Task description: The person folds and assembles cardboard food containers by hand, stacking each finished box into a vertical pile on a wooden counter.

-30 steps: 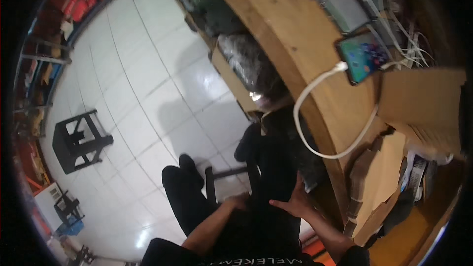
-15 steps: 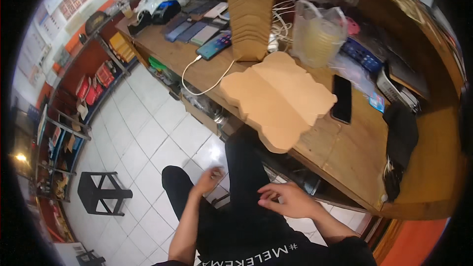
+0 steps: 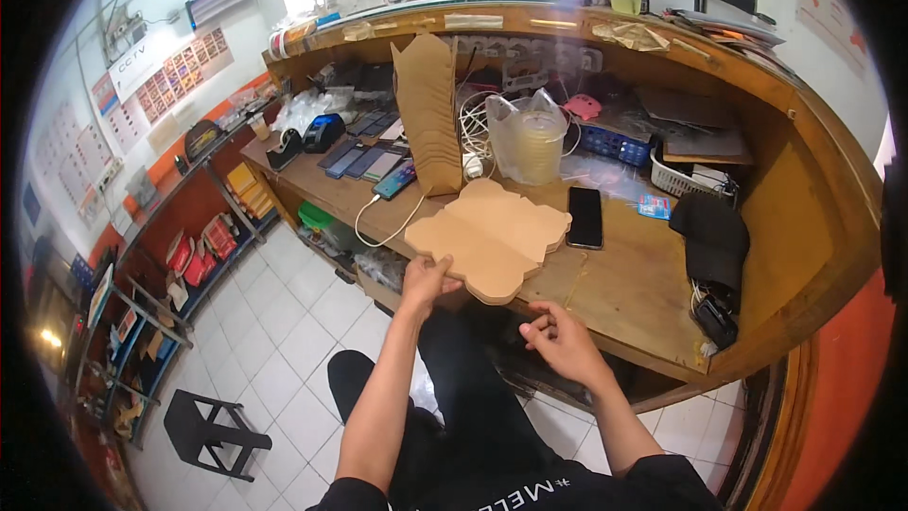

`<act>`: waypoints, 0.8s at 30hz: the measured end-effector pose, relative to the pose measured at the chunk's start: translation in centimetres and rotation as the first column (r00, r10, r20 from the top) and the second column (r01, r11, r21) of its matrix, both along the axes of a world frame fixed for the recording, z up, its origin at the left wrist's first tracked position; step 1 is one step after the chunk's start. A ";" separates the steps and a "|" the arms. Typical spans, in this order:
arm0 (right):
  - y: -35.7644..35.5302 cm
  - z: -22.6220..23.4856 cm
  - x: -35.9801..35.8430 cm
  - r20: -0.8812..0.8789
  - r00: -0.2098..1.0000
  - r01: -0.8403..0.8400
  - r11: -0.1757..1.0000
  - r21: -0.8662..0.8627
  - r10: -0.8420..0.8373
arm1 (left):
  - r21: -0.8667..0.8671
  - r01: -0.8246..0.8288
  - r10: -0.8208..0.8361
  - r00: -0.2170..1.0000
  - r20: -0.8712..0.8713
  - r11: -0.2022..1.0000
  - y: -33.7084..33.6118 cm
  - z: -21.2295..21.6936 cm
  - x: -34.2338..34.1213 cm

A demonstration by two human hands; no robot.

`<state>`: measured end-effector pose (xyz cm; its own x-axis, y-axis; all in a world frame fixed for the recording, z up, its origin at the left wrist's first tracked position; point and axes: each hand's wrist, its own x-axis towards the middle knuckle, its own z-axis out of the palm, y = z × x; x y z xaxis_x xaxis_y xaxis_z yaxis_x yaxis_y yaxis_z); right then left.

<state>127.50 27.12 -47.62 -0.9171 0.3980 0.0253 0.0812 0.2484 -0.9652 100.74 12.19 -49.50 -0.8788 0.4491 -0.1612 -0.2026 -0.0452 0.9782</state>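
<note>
A stack of flat brown die-cut cardboard blanks (image 3: 487, 238) with scalloped edges lies on the wooden desk, its near corner reaching over the front edge. My left hand (image 3: 427, 284) pinches the near left edge of the stack, thumb on top and fingers lower at the side. My right hand (image 3: 567, 348) is just in front of the desk edge, right of the stack, its fingers loosely bent and apart with nothing in them. Behind the stack stands a tall pile of folded brown cardboard pieces (image 3: 430, 123).
A black phone (image 3: 585, 218) lies right of the stack. Another phone (image 3: 394, 180) has a white cable. A bagged plastic tub (image 3: 530, 147) stands behind. A black cap (image 3: 714, 241) lies at the right. A black stool (image 3: 216, 435) stands on the tiled floor.
The view has tilted up, showing more of the wall and shelf. My left hand has risen from my lap to the stack's edge. My right hand has come nearer the desk edge.
</note>
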 end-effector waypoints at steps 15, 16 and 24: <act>6.9 -2.8 0.2 -0.119 0.931 0.319 0.927 -0.198 -0.345 | 0.144 0.227 -0.229 0.973 -0.001 0.963 2.7 0.0 12.2; 7.8 -3.1 0.3 -0.115 0.933 0.317 0.929 -0.192 -0.342 | 0.161 0.289 -0.296 0.955 0.025 0.944 3.4 -0.6 11.8; 11.1 -2.9 0.0 -0.175 0.846 0.495 0.864 -0.089 -0.503 | -0.550 0.052 -0.345 0.827 -0.444 0.834 -0.6 9.0 -2.3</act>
